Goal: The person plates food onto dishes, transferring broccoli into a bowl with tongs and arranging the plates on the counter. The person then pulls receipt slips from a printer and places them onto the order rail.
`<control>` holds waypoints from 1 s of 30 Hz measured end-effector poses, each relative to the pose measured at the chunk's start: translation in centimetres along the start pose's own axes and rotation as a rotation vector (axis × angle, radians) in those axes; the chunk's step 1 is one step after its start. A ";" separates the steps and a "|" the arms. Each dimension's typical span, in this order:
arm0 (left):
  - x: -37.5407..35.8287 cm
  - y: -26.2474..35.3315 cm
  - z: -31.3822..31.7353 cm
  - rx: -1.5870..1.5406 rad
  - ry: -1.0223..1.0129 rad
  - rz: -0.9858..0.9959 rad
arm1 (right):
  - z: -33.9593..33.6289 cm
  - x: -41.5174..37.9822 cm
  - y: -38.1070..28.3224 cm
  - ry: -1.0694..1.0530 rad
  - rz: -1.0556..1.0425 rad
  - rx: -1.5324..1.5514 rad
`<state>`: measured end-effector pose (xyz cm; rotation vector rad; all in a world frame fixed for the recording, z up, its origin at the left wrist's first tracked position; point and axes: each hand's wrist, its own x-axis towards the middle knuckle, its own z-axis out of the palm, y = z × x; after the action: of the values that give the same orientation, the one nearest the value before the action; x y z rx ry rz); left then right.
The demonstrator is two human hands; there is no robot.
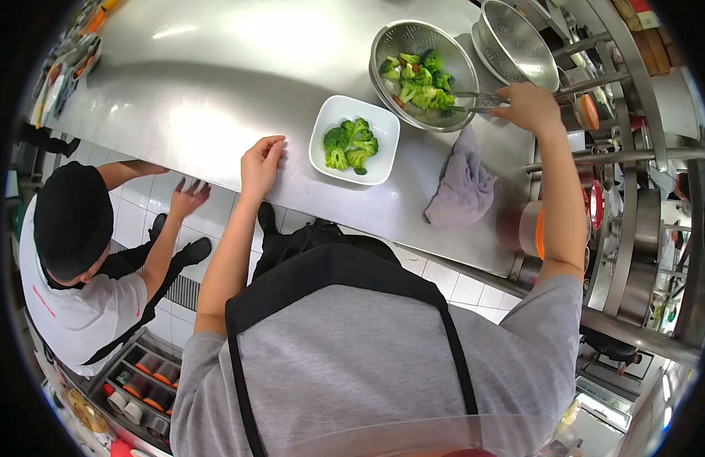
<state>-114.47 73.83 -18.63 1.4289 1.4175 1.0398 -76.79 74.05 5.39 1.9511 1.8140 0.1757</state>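
My right hand (529,109) is closed around a pair of metal tongs (482,99), whose tips reach in among the broccoli (425,85) in a perforated steel colander (463,61). Some orange-brown pieces lie with that broccoli. Left of the colander stands a square white bowl (375,167) holding several broccoli florets (354,143). My left hand (261,166) rests at the table's near edge, left of the bowl, with nothing in it; its fingers are loosely extended. A crumpled greyish cloth (465,186) lies on the steel below the colander.
A second steel colander (517,42) stands at the upper right, beside a metal rack (596,84). A co-worker in a black cap (73,221) is at the left, hands near the table (177,99). Utensils in containers (67,80) sit at the far left end.
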 end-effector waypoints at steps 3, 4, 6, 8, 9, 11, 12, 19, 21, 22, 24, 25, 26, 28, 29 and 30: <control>0.0 1.6 1.0 -0.329 -0.243 -0.275 | 3.2 0.6 -0.1 0.059 -0.014 -0.073; -0.4 2.6 1.5 -0.346 -0.303 -0.305 | 3.9 0.8 -0.1 0.084 -0.037 -0.050; -1.0 3.9 2.4 -0.384 -0.349 -0.359 | 4.0 0.4 0.0 0.108 -0.061 -0.023; -0.8 3.4 2.5 -0.390 -0.357 -0.347 | 2.5 -1.2 0.7 0.148 -0.047 0.012; -0.7 3.0 2.5 -0.403 -0.363 -0.334 | 1.7 -1.8 1.2 0.142 -0.055 0.016; -0.7 3.0 2.3 -0.401 -0.368 -0.339 | 0.0 -2.8 2.1 0.142 -0.102 0.192; -0.7 3.1 2.2 -0.400 -0.380 -0.330 | -1.1 -3.2 1.8 0.139 -0.114 0.196; -0.8 3.1 2.4 -0.408 -0.365 -0.335 | -0.3 -2.4 -5.0 -0.503 -0.388 0.691; -0.9 3.2 2.3 -0.422 -0.353 -0.329 | 1.0 -1.4 -6.8 -0.561 -0.382 0.699; -0.9 3.1 2.4 -0.423 -0.349 -0.329 | 1.6 -0.9 -7.5 -0.618 -0.375 0.709; -0.8 2.9 2.4 -0.420 -0.357 -0.317 | 3.0 -0.1 -8.4 -0.657 -0.392 0.701; -0.8 2.9 2.4 -0.420 -0.357 -0.316 | 3.4 0.2 -8.8 -0.695 -0.406 0.693; -0.8 2.9 2.4 -0.415 -0.357 -0.317 | 3.5 0.2 -9.1 -0.693 -0.404 0.693; -0.9 3.0 2.4 -0.413 -0.361 -0.313 | 3.5 -0.1 -9.4 -0.769 -0.356 0.683; -0.9 3.0 2.4 -0.413 -0.362 -0.313 | 2.9 -0.4 -9.0 -0.763 -0.351 0.682; -0.8 3.0 2.4 -0.412 -0.362 -0.312 | 1.8 -0.9 -8.3 -0.756 -0.323 0.613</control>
<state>-111.28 73.04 -16.52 0.9952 1.0458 0.7695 -83.68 72.85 0.52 1.6623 1.6923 -1.1777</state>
